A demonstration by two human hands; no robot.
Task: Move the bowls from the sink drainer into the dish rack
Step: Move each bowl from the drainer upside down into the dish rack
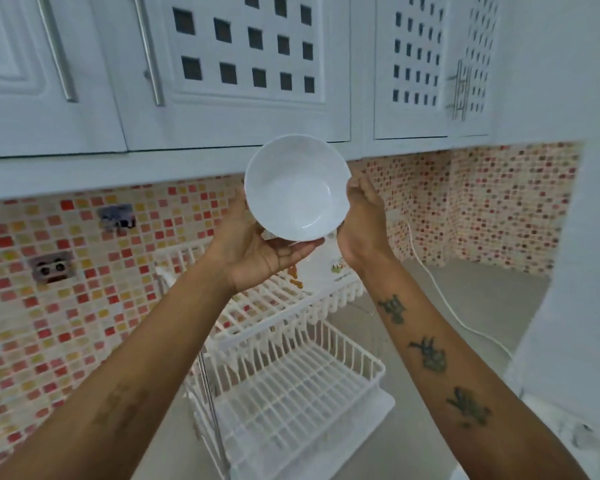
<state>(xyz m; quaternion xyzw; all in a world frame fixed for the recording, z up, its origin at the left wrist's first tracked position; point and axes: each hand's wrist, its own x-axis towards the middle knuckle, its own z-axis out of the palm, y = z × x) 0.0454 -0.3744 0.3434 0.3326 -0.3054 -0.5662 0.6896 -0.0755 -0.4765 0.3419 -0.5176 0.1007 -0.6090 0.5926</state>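
A white bowl (pixel 297 188) is held up in the air, its open side tilted toward me. My left hand (pixel 257 252) cups it from below and the left. On its right rim rests my right hand (pixel 362 220). Beneath the bowl stands a white two-tier wire dish rack (pixel 291 368) on the counter. Its lower tier holds nothing, and my hands hide part of the upper tier. The sink drainer is out of view.
White wall cabinets (pixel 222 71) with metal handles hang just above the bowl. A red and yellow mosaic wall (pixel 66 289) backs the grey counter (pixel 465 299). A white cable (pixel 440 292) runs across the counter at right. A white appliance side (pixel 568 306) stands at far right.
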